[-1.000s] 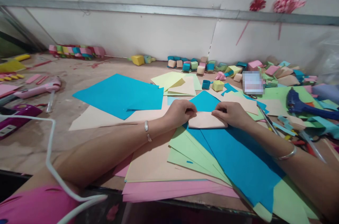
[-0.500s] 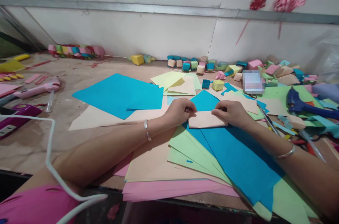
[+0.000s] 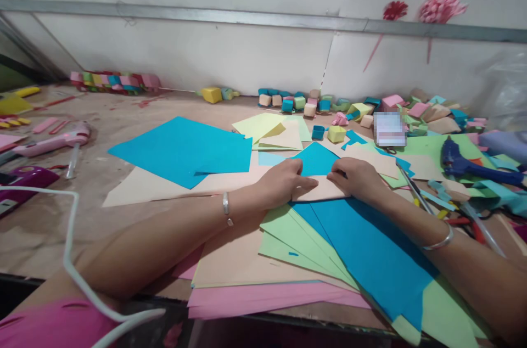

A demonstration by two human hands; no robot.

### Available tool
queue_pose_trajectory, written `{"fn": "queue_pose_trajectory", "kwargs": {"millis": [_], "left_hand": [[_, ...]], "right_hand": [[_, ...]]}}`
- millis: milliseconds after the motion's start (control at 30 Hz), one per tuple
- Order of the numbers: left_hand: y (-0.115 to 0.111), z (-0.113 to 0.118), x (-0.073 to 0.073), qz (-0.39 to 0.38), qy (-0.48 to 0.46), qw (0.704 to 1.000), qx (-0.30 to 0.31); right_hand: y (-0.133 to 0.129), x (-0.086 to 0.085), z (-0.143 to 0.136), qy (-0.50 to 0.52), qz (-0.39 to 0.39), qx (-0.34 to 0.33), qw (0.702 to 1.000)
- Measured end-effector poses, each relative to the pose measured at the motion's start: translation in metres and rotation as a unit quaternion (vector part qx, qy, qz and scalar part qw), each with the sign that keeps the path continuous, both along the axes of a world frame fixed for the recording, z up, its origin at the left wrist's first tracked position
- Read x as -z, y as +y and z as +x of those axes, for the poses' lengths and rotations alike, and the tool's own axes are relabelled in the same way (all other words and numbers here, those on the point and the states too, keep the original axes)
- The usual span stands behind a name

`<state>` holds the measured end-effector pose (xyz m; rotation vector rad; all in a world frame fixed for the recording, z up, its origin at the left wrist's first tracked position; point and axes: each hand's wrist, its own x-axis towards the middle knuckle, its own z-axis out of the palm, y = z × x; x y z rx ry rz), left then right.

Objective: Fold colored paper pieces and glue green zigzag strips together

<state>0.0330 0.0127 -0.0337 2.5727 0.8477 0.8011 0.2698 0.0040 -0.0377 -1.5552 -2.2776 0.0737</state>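
A folded peach paper strip (image 3: 323, 190) lies over blue paper (image 3: 370, 238) in the middle of the table. My left hand (image 3: 286, 182) rests on its left part, index finger stretched along the top and the other fingers curled. At its right end my right hand (image 3: 356, 177) pinches the top edge between thumb and fingers. Beneath the blue paper are green sheets (image 3: 288, 233) and peach sheets (image 3: 230, 254). A blue corner (image 3: 316, 158) shows behind the strip, between my hands.
Large blue paper (image 3: 185, 150) lies left. Small paper boxes (image 3: 298, 102) line the wall. A blue glue gun (image 3: 473, 164), a pen (image 3: 414, 189) and scraps lie right. A pink glue gun (image 3: 57, 142) and white cable (image 3: 69, 238) are left. Pink sheets (image 3: 255, 298) lie along the front edge.
My left hand has shifted from pinching the strip's upper left corner to lying across its left part, index finger extended. My right hand still pinches the right end.
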Motion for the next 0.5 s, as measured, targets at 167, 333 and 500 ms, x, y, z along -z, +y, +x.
{"fn": "queue_pose_trajectory", "kwargs": {"millis": [167, 333, 500], "left_hand": [[0.005, -0.002, -0.003, 0.064, 0.079, 0.991, 0.084], [0.019, -0.004, -0.010, 0.012, 0.110, 0.980, 0.164], [0.019, 0.002, -0.004, 0.034, 0.080, 0.989, 0.120]], "right_hand": [[0.001, 0.001, 0.000, -0.006, 0.000, -0.003, 1.000], [0.002, 0.003, 0.001, -0.004, 0.000, 0.000, 1.000], [0.003, 0.003, 0.002, -0.005, -0.002, -0.002, 1.000]]}}
